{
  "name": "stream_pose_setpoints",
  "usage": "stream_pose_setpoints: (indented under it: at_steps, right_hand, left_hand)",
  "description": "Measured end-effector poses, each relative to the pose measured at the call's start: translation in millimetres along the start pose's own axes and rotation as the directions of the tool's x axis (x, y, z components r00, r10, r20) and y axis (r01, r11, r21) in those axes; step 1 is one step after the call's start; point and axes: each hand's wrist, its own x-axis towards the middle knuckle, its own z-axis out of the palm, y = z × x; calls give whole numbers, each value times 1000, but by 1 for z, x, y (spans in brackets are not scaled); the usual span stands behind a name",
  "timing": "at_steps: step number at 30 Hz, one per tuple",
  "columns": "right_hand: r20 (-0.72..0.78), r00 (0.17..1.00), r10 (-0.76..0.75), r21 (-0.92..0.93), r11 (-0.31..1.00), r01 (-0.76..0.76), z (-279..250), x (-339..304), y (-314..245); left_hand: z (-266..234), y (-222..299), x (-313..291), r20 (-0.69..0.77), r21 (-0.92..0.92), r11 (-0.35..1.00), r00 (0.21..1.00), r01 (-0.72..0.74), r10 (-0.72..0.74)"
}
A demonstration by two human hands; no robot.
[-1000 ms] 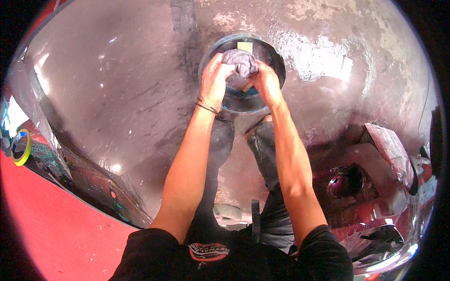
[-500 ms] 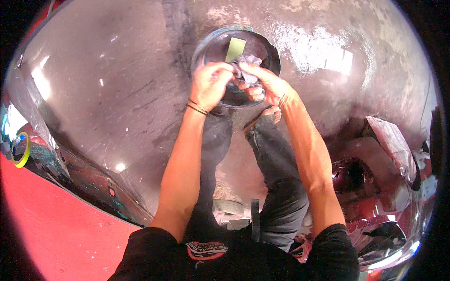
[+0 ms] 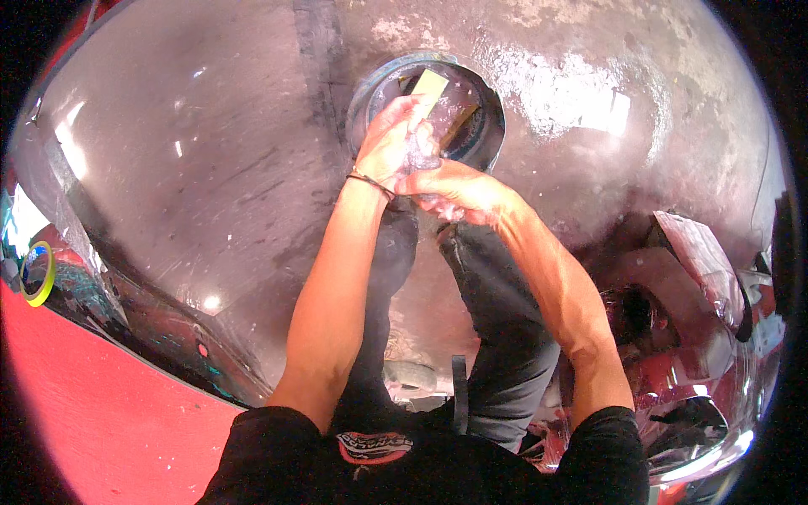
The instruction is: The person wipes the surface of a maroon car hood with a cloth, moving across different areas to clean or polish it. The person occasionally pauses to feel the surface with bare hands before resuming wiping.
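Observation:
My left hand point(image 3: 389, 141), a thin band on its wrist, is closed on a wet grey cloth point(image 3: 419, 153) at the near edge of a round dark basin point(image 3: 495, 126) on the floor. Just below and to the right of it, my right hand point(image 3: 454, 192) grips the lower end of the same cloth, and the two hands touch. A pale yellow rectangular block point(image 3: 429, 84) lies inside the basin beyond my fingers. My dark trouser legs point(image 3: 492, 311) stand below the hands.
The wet concrete floor point(image 3: 210, 168) spreads all around the basin. A red surface point(image 3: 93, 404) fills the lower left, with a yellow-green ring point(image 3: 39, 273) at the left edge. Shiny crumpled sheets point(image 3: 699, 252) and a dark round object point(image 3: 640, 316) lie at the right.
Both hands have lifted the cloth out of the basin's middle and drawn it toward my body. The bunched cloth is now squeezed tight between them, and the yellow block shows more.

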Motion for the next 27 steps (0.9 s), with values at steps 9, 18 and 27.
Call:
stream_pose_setpoints:
  at_steps: [9, 18, 27]
  right_hand:
    - [-467, 822, -324, -884, 200, -423, 19, 2, -34]
    - [-419, 672, -611, -900, 379, -216, 74, -98, -7]
    - [-55, 995, 82, -549, 830, -99, 186, -226, -64]
  left_hand:
    - [-15, -45, 51, -503, 447, 882, 773, -151, 387]
    - [78, -2, -123, 130, 769, 520, 888, -371, 441]
    - [161, 93, -306, 644, 646, -585, 762, -491, 72]
